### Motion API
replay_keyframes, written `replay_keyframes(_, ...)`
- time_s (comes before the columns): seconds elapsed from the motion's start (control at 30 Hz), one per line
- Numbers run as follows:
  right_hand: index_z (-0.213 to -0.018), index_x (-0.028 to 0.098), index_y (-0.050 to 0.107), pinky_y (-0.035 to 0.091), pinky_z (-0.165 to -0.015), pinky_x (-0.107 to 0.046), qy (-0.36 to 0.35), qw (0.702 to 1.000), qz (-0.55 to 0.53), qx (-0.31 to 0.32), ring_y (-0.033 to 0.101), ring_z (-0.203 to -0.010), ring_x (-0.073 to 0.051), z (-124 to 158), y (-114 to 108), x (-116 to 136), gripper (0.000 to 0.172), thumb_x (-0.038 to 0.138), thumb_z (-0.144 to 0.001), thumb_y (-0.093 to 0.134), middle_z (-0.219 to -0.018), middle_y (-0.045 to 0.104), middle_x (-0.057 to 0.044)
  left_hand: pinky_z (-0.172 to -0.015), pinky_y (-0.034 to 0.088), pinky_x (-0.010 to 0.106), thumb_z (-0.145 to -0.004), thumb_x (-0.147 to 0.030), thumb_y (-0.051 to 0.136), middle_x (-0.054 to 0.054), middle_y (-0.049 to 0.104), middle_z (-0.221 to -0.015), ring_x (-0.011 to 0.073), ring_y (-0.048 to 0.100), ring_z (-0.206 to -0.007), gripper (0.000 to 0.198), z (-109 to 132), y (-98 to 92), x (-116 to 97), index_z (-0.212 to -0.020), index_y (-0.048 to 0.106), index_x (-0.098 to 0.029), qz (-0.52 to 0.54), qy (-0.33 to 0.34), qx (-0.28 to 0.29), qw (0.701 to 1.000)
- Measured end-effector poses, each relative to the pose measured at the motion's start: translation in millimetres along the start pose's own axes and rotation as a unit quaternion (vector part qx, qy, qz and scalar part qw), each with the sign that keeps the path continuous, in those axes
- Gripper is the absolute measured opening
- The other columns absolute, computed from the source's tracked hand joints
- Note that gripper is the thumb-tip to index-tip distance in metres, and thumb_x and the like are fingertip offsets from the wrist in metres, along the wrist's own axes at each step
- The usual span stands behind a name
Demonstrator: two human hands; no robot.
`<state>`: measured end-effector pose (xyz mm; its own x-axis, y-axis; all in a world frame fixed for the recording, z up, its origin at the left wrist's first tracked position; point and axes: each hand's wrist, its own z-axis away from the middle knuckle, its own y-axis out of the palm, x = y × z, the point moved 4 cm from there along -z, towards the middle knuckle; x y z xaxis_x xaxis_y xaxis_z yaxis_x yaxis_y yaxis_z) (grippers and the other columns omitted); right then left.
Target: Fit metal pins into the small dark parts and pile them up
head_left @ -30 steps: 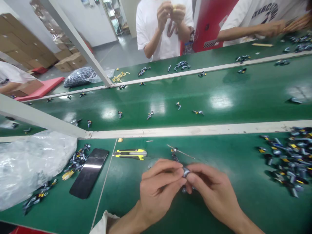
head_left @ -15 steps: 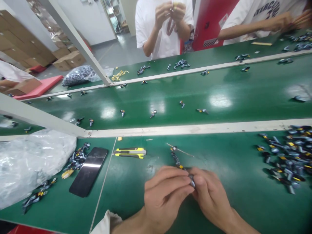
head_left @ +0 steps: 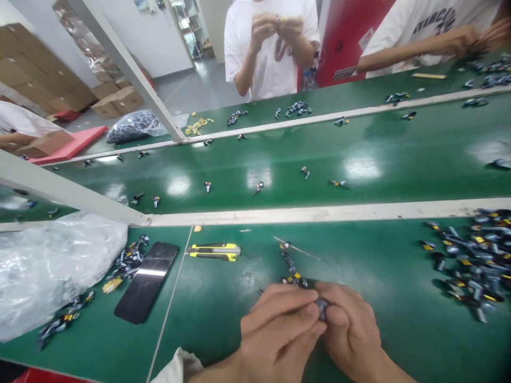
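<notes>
Metallic-grey rounded part [head_left: 321, 308]: my left hand [head_left: 279, 332] and right hand [head_left: 353, 327] pinch it, likely for control, short of the green counter's [head_left: 203, 303] far edge.

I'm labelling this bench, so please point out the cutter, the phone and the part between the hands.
Cutter [head_left: 214, 251], head view: middle of its handle.
Phone [head_left: 144, 287], head view: middle of its dark face.
Part [head_left: 321, 308], head view: its shiny exposed side.

- Bare left hand [head_left: 281, 330]: fingers and thumb drawn into a pinch, pointing toward the right hand.
- Bare right hand [head_left: 353, 324], just beside it: fingers curled, thumb bent inward.
- Bare left forearm [head_left: 219, 369] and bare right forearm [head_left: 393, 369]: each slanting outward behind its hand.
</notes>
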<state>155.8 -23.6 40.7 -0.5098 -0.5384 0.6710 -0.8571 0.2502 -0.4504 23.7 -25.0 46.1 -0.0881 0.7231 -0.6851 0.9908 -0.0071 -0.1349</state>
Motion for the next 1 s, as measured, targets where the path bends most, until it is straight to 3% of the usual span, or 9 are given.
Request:
replay_keyframes(0.23,-0.076,0.024,0.046,0.037,-0.049,-0.023,0.036,0.996,-0.041,0.076,0.052,-0.044,-0.011,1,6,-10,0.044,0.035,-0.112,0.024,-0.055,0.053,0.006,-0.081,0.063,0.035,-0.088,-0.003,0.07,0.013,0.072,-0.103,0.0208,0.072,-0.094,0.02,0,-0.6,4,-0.106,0.072,-0.008,-0.029,-0.001,0.024,0.999)
replay_keyframes(0.37,-0.072,0.024,0.039,0.035,-0.05,-0.024,0.051,0.991,-0.061,0.108,0.047,-0.045,-0.011,3,7,-16,0.045,0.035,-0.112,0.023,-0.055,0.047,0.007,-0.078,0.059,0.028,-0.088,-0.011,0.074,0.006,0.071,-0.097,0.0148,0.069,-0.087,0.008,-2,-0.6,16,-0.091,0.068,-0.016,0.039,-0.086,0.041,0.995)
replay_keyframes(0.43,-0.071,0.024,0.039,0.035,-0.052,-0.024,0.062,0.987,-0.065,0.133,0.047,-0.046,-0.011,6,6,-18,0.046,0.035,-0.112,0.022,-0.055,0.046,0.007,-0.077,0.057,0.024,-0.086,-0.016,0.079,0.003,0.069,-0.095,0.0129,0.068,-0.085,0.012,-1,-0.3,26,-0.09,0.068,-0.019,0.094,-0.153,0.055,0.982)
replay_keyframes(0.5,-0.073,0.023,0.043,0.038,-0.057,-0.024,0.063,0.979,-0.081,0.175,0.051,-0.05,-0.011,8,6,-18,0.048,0.037,-0.112,0.019,-0.058,0.052,0.006,-0.082,0.057,0.026,-0.078,-0.029,0.086,0.005,0.069,-0.103,0.0163,0.068,-0.094,0.029,0,-1.1,35,-0.101,0.069,-0.023,0.15,-0.217,0.075,0.962)
replay_keyframes(0.63,-0.075,0.022,0.052,0.042,-0.067,-0.027,0.021,0.96,-0.108,0.257,0.055,-0.058,-0.013,10,1,-14,0.053,0.039,-0.112,0.017,-0.064,0.06,0.003,-0.108,0.05,0.038,-0.068,-0.038,0.091,0.011,0.068,-0.132,0.0284,0.064,-0.124,0.078,-3,0.1,43,-0.139,0.058,-0.031,0.199,-0.277,0.219,0.914)
replay_keyframes(0.7,-0.074,0.023,0.054,0.042,-0.066,-0.027,-0.001,0.957,-0.104,0.269,0.054,-0.06,-0.014,11,-1,-10,0.054,0.038,-0.112,0.019,-0.063,0.059,0.003,-0.111,0.048,0.039,-0.074,-0.033,0.088,0.01,0.068,-0.137,0.0286,0.065,-0.126,0.082,-5,1.9,41,-0.147,0.052,-0.034,0.216,-0.258,0.292,0.895)
replay_keyframes(0.8,-0.074,0.023,0.056,0.043,-0.066,-0.027,0.0,0.961,-0.09,0.262,0.057,-0.062,-0.015,10,-2,-9,0.054,0.038,-0.112,0.02,-0.063,0.06,0.001,-0.105,0.053,0.035,-0.083,-0.032,0.08,0.008,0.069,-0.137,0.027,0.069,-0.122,0.069,-7,4.7,41,-0.147,0.054,-0.032,0.213,-0.243,0.32,0.891)
replay_keyframes(0.9,-0.073,0.022,0.058,0.044,-0.061,-0.027,0.073,0.968,0.003,0.24,0.06,-0.058,-0.015,-3,-3,-27,0.056,0.036,-0.111,0.018,-0.063,0.064,-0.001,-0.102,0.055,0.032,-0.093,-0.032,0.069,0.007,0.074,-0.129,0.0237,0.073,-0.114,0.047,-7,5.0,53,-0.139,0.062,-0.027,0.11,-0.278,0.27,0.915)
replay_keyframes(1.0,-0.075,0.021,0.063,0.043,-0.059,-0.028,0.136,0.939,0.167,0.267,0.064,-0.06,-0.019,-36,-2,-70,0.047,0.038,-0.108,0.035,-0.068,0.07,-0.003,-0.098,0.056,0.031,-0.099,-0.03,0.061,0.006,0.079,-0.115,0.0201,0.075,-0.103,0.032,-7,-5.1,69,-0.128,0.07,-0.024,-0.031,-0.318,0.11,0.941)
